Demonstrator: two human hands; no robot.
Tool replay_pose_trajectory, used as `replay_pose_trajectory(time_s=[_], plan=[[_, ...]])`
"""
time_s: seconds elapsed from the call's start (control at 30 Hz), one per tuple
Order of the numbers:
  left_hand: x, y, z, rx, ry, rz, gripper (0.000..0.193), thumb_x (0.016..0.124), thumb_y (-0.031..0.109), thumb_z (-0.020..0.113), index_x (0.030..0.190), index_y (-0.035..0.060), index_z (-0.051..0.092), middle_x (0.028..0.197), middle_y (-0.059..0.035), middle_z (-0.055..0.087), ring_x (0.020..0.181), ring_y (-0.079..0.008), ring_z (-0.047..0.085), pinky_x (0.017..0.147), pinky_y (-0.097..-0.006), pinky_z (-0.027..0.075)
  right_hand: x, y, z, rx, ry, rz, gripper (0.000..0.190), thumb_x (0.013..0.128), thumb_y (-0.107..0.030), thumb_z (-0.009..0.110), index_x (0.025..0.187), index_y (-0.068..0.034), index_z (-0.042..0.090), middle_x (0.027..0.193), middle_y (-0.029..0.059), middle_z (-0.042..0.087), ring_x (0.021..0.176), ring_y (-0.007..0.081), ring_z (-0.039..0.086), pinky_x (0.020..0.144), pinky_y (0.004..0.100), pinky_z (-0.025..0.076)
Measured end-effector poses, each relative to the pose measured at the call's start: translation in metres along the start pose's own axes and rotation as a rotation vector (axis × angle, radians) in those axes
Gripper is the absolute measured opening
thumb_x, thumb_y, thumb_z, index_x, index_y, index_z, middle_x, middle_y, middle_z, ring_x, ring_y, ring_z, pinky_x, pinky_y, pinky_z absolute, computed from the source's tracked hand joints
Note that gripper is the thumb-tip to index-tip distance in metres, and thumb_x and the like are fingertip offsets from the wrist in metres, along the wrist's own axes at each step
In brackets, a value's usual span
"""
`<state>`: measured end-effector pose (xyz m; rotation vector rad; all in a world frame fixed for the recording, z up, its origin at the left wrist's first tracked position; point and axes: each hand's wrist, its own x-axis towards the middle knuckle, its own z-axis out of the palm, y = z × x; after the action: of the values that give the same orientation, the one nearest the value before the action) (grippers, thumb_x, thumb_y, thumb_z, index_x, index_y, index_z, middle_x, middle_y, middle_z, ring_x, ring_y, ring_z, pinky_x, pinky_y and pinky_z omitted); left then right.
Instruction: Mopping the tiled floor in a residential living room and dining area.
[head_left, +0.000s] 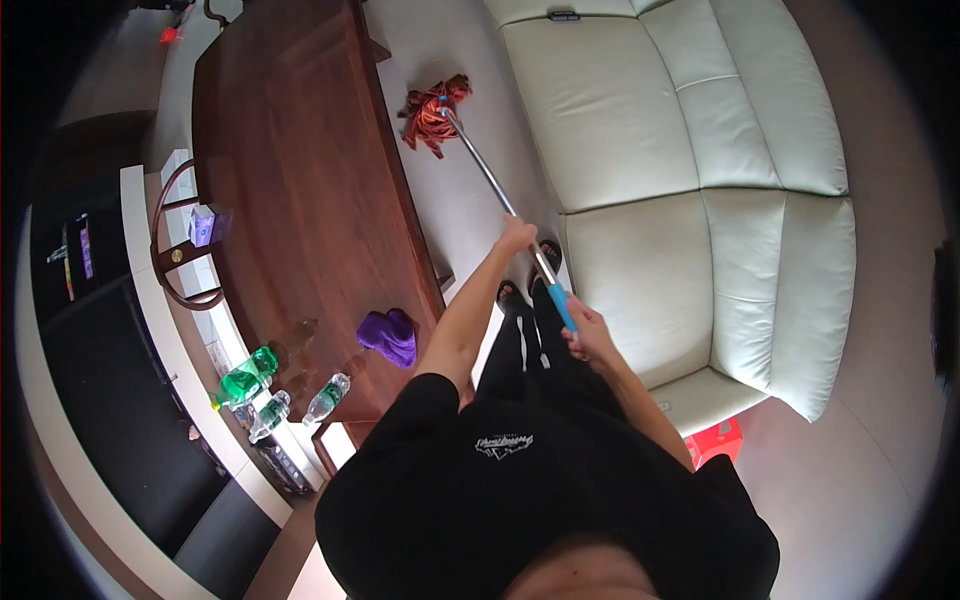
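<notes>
A mop (484, 166) with a metal pole slants across the gap between a dark wooden table (300, 187) and a pale leather sofa (607, 112). Its reddish-orange strip head (435, 114) lies on the floor near the table's edge. My left hand (517, 234) is closed around the middle of the pole. Lower down, my right hand (587, 330) grips the end of the pole at its blue handle sleeve (561, 304). A folded purple cloth (388, 337) rests on the table, left of my left forearm.
A green bottle (249, 375) and two clear bottles (328, 397) stand at the table's near left end. A tissue box (202, 225) is by a curved wooden chair back (159, 247). A red stool (716, 442) is behind the sofa's near end. A dark object (564, 15) lies on the sofa.
</notes>
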<state>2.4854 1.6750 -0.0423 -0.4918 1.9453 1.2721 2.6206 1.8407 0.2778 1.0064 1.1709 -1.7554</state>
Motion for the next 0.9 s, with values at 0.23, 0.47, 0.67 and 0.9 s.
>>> replay_pose_trajectory(time_s=[0.23, 0.47, 0.67, 0.9], plan=[[-0.077, 0.000, 0.156, 1.324, -0.723, 0.688, 0.067, 0.075, 0.059, 0.053, 0.095, -0.0046, 0.061, 0.088, -0.0255, 0.064, 0.080, -0.0369, 0.062, 0.080, -0.0527, 0.046, -0.098, 0.035, -0.094, 0.129, 0.117, 0.144, 0.048, 0.094, -0.041, 0.049, 0.139, -0.026, 0.040, 0.056, -0.0019, 0.044, 0.033, 0.0039, 0.029, 0.029, 0.0197, 0.023], [-0.157, 0.055, 0.125, 0.316, -0.100, -0.117, 0.083, 0.077, 0.027, 0.057, 0.138, -0.0056, 0.012, 0.114, -0.0318, 0.053, 0.106, -0.0450, 0.054, 0.096, -0.0554, 0.035, -0.073, 0.081, -0.099, 0.047, 0.101, 0.023, 0.050, 0.092, -0.043, 0.052, 0.138, -0.026, 0.041, 0.051, 0.0004, 0.045, 0.031, 0.0060, 0.034, 0.028, 0.0214, 0.024], [-0.077, 0.141, 0.004, 0.234, 0.035, -0.003, 0.072, 0.080, 0.031, 0.058, 0.132, -0.0035, 0.024, 0.107, -0.0270, 0.059, 0.100, -0.0431, 0.058, 0.086, -0.0490, 0.045, 0.028, -0.065, -0.016, -0.016, 0.130, 0.095, 0.046, 0.094, -0.044, 0.048, 0.136, -0.026, 0.044, 0.052, -0.0004, 0.048, 0.029, 0.0087, 0.036, 0.025, 0.0243, 0.028], [-0.004, 0.178, -0.067, 0.315, 0.186, -0.008, 0.098, 0.074, 0.022, 0.056, 0.138, -0.0120, -0.010, 0.096, -0.0307, 0.062, 0.088, -0.0420, 0.063, 0.079, -0.0448, 0.050, 0.134, -0.136, 0.064, 0.133, -0.008, 0.071, 0.046, 0.094, -0.045, 0.048, 0.136, -0.027, 0.039, 0.062, -0.0008, 0.044, 0.039, 0.0046, 0.028, 0.034, 0.0185, 0.022]])
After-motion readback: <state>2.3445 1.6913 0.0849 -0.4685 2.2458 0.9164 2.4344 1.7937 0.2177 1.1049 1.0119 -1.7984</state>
